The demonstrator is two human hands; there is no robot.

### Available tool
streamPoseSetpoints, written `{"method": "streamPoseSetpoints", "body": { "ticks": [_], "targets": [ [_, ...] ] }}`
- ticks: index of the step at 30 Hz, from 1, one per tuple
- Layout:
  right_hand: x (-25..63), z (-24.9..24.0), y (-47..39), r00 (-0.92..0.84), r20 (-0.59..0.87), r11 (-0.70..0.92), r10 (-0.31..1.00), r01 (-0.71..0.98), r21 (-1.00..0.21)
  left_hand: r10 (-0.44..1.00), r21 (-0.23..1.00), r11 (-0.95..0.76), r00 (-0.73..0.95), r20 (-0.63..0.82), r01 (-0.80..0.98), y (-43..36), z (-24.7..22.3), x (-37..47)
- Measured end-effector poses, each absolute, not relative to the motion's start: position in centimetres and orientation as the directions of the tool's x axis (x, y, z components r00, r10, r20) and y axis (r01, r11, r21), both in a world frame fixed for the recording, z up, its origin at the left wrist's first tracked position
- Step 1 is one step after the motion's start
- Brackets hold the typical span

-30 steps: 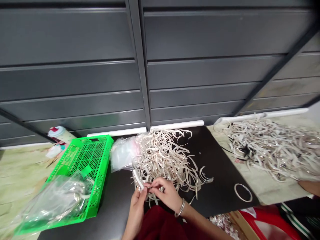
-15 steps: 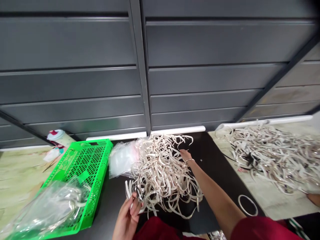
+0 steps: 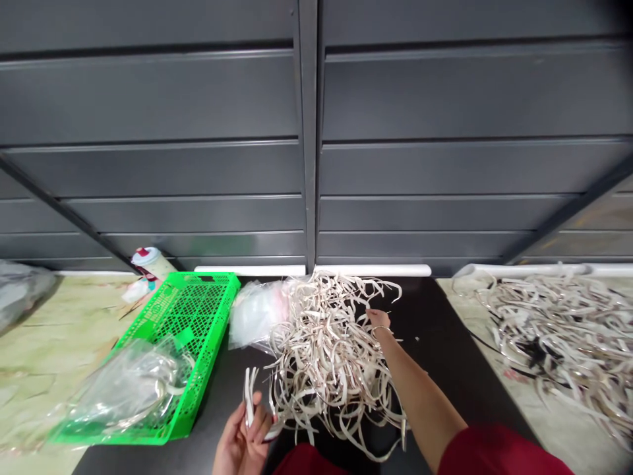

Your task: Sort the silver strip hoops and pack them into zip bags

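Observation:
A tangled heap of thin white, shiny-edged strips (image 3: 341,349) lies on the black tabletop (image 3: 445,356) in front of me. My left hand (image 3: 247,435), low at the heap's near left side, is closed around a few white strips (image 3: 250,389) that stick up above the fingers. At the far right edge of the heap, my right hand (image 3: 378,319) reaches in with its fingers together among the strips. Its fingertips are partly hidden, and I cannot make out what they pinch. A thin bracelet circles that wrist.
Clear plastic bags (image 3: 257,313) lie left of the heap. A green basket (image 3: 230,330) beyond them holds a clear bag with curved strips (image 3: 143,389). Behind it stands a lidded cup (image 3: 153,262). Another strip pile (image 3: 558,330) lies to the right. A grey panelled wall (image 3: 198,99) closes the back.
The view has turned a little left. My left hand has moved slightly away from the heap, its strips now more upright. My right hand stays at the heap's far right edge.

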State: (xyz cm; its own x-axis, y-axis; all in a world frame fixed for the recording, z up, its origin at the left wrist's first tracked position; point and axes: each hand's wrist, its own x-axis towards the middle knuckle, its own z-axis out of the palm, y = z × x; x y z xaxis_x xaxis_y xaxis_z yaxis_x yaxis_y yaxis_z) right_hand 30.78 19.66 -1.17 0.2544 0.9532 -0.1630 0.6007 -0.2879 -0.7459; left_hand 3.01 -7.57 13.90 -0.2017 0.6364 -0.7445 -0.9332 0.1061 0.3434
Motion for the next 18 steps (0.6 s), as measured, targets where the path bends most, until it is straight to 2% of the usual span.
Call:
{"method": "streamPoseSetpoints", "body": {
  "ticks": [4,7,10,14,18],
  "targets": [
    [31.3,0.2,19.6,0.304,-0.165,-0.279,0.938,0.383,-0.881,0.678,0.384,0.164,-0.179,-0.713,-0.909,-7.1,14.0,3.4],
    [30.7,2.3,18.4,0.255,-0.094,-0.150,0.962,0.211,-0.966,0.720,0.429,0.209,-0.159,-0.676,-0.879,-6.7,13.9,3.8],
    [29.6,4.8,15.5,0.140,0.003,-0.008,0.990,0.080,-0.997,0.769,0.490,0.235,-0.147,-0.622,-0.840,-6.3,13.6,4.3],
    [28.2,7.7,10.6,-0.028,0.101,0.102,0.995,0.036,-0.994,0.835,0.553,0.256,-0.107,-0.540,-0.793,-6.0,13.0,4.8],
    [27.3,9.6,6.9,-0.130,0.151,0.166,0.980,0.115,-0.979,0.857,0.578,0.251,-0.100,-0.506,-0.777,-6.1,12.9,5.2]
  ]
}}
